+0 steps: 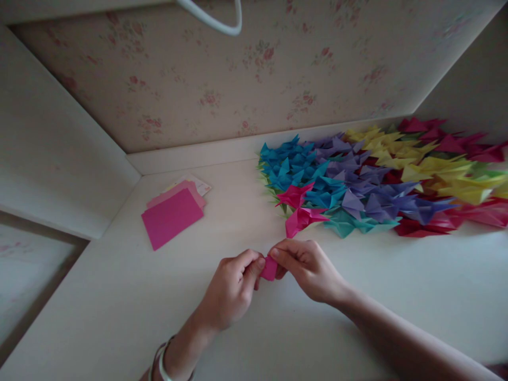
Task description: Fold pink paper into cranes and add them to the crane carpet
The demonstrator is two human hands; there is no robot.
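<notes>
A small piece of folded pink paper [270, 269] is pinched between my two hands, just above the white tabletop. My left hand [234, 288] grips its left edge between thumb and forefinger. On the upper right side, my right hand [307, 267] pinches the paper with thumb and fingers. Parts of the paper are hidden behind the fingertips. Just beyond my hands lie two pink origami cranes [304, 218] at the near left corner of a large group of folded cranes.
Rows of blue, purple, yellow and red paper cranes [357, 174] fill the back right of the white table [130, 312]. A stack of pink paper sheets [172, 219] lies at the back left. A white cable [214, 21] hangs before the flowered wall [222, 90].
</notes>
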